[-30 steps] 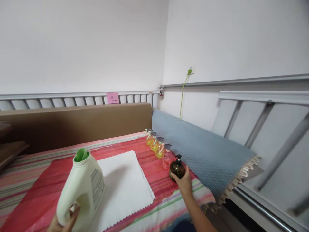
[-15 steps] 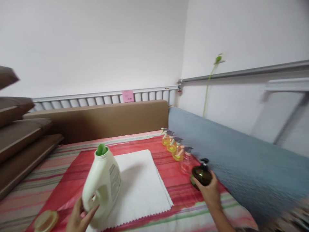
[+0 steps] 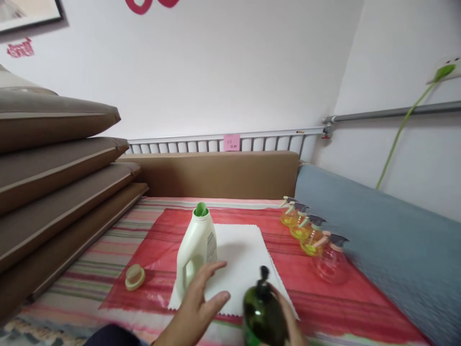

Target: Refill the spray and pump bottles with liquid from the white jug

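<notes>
My right hand (image 3: 288, 319) is wrapped round a dark green pump bottle (image 3: 262, 310), held upright near the front of the white cloth (image 3: 242, 259). My left hand (image 3: 196, 305) is open, fingers spread, just in front of the white detergent jug (image 3: 196, 247) and no longer gripping it. The jug stands upright on the left part of the cloth, its green spout uncapped. A pale yellow cap (image 3: 135, 277) lies on the red sheet (image 3: 162, 240) to the jug's left.
Several small spray bottles (image 3: 311, 235) stand in a row along the right side, beside a blue-grey blanket (image 3: 378, 240). Stacked brown cushions (image 3: 54, 182) fill the left. A brown headboard (image 3: 216, 175) and white railing run along the back wall.
My right hand lifted the dark green pump bottle from the row of spray bottles and brought it towards me. My left hand let go of the jug's handle. The view swung left.
</notes>
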`<state>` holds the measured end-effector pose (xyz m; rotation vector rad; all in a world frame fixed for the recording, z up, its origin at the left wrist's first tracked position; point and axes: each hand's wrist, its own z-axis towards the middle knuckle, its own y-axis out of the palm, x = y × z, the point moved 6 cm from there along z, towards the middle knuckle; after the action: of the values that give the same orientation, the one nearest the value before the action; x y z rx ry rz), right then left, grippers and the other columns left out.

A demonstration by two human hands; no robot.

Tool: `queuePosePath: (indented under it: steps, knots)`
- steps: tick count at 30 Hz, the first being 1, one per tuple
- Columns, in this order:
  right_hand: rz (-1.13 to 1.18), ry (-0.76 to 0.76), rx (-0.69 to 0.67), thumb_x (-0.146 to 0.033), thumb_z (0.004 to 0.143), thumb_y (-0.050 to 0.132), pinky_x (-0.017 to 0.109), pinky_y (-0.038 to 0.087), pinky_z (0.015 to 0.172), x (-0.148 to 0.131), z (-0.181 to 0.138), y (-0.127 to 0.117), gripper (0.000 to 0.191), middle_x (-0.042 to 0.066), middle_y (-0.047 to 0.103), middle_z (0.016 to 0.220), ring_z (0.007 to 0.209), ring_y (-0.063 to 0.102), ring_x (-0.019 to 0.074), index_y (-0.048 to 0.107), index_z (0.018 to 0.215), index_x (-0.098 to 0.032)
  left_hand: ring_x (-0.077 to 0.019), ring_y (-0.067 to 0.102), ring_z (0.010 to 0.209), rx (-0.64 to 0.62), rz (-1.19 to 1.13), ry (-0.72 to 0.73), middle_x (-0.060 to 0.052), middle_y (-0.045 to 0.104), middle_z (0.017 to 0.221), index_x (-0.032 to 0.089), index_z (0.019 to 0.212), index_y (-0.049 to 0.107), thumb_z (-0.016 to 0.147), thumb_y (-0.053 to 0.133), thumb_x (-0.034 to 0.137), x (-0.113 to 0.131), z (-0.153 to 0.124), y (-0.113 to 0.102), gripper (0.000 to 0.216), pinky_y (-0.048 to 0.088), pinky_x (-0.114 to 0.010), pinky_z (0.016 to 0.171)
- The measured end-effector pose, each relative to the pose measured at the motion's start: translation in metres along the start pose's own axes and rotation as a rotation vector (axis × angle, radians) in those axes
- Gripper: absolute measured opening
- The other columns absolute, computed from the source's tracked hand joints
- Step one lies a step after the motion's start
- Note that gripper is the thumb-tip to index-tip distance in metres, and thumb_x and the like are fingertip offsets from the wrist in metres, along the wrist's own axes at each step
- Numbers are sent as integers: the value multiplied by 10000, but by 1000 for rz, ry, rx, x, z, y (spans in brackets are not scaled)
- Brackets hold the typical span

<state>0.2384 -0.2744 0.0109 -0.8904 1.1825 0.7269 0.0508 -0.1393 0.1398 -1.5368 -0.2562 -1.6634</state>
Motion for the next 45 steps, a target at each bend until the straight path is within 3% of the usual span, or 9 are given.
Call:
queuePosePath:
  steps: [4, 10, 15, 22, 27, 32, 37, 41, 45]
  knots:
    - [-12, -37, -173, -212, 518, 725, 446, 296, 1084, -29, -6, 71, 1054, 153, 336, 1463, 1331, 333, 299, 181, 1421, -199, -251, 449, 1243, -305, -212, -29, -73, 536, 1325, 261, 1260, 530, 844, 572, 406, 14, -5, 23, 443, 318, -405, 1073]
    - [55, -36, -227, -99, 482, 696, 443, 295, 1079, -61, -17, 88, 1014, 94, 421, 1414, 1303, 368, 296, 278, 1393, -244, -253, 554, 1093, -501, -382, -47, -69, 634, 1157, 209, 1224, 576, 828, 592, 355, 17, -19, 10, 422, 414, -365, 957]
    - [309, -58, -268, -149, 488, 692, 416, 301, 1074, -79, -21, 99, 956, 81, 376, 1444, 1330, 322, 306, 315, 1360, -258, -233, 580, 986, -422, -392, 5, -64, 666, 1010, 173, 1074, 651, 803, 600, 297, 21, -21, 9, 303, 441, -316, 873]
    - [-109, -17, 9, -188, 519, 626, 472, 339, 1045, -52, -19, 93, 934, 162, 401, 1411, 1270, 411, 313, 238, 1368, -184, -242, 575, 1012, 61, -325, -65, -81, 655, 1030, 176, 1033, 633, 774, 617, 282, -14, -24, 16, 281, 429, -349, 917]
    - [-116, -26, 1, -210, 512, 667, 483, 318, 1062, -47, -20, 91, 971, 141, 398, 1418, 1293, 375, 329, 231, 1379, -212, -251, 558, 1080, -202, -447, -61, -65, 664, 1083, 200, 1094, 649, 770, 622, 302, -8, -21, 17, 340, 408, -359, 961]
    - [-175, 17, -16, -237, 536, 662, 516, 268, 1083, -58, -22, 93, 936, 176, 383, 1417, 1303, 358, 337, 224, 1362, -184, -252, 582, 930, 80, -287, -73, -50, 678, 895, 176, 885, 698, 596, 778, 265, -11, -18, -2, 313, 449, -348, 884]
    - [-160, 8, -42, -234, 525, 662, 502, 269, 1088, -64, -22, 97, 950, 180, 347, 1439, 1320, 334, 330, 212, 1360, -175, -250, 528, 1136, -176, -431, -31, -70, 628, 1169, 221, 1198, 589, 761, 632, 246, -9, -23, 10, 440, 389, -372, 998]
    - [-194, 6, -33, -227, 532, 651, 493, 270, 1088, -58, -23, 99, 943, 172, 349, 1438, 1316, 343, 315, 206, 1362, -189, -251, 608, 918, -1, -332, -73, -58, 686, 885, 167, 882, 702, 613, 760, 224, -13, -21, 2, 281, 475, -349, 865]
    - [-235, 4, 39, -215, 526, 656, 491, 302, 1066, -52, -25, 95, 929, 161, 401, 1400, 1281, 390, 325, 240, 1356, -192, -253, 533, 1123, -17, -317, -35, -78, 630, 1169, 219, 1157, 616, 678, 725, 247, -10, -22, 2, 492, 384, -378, 1005]
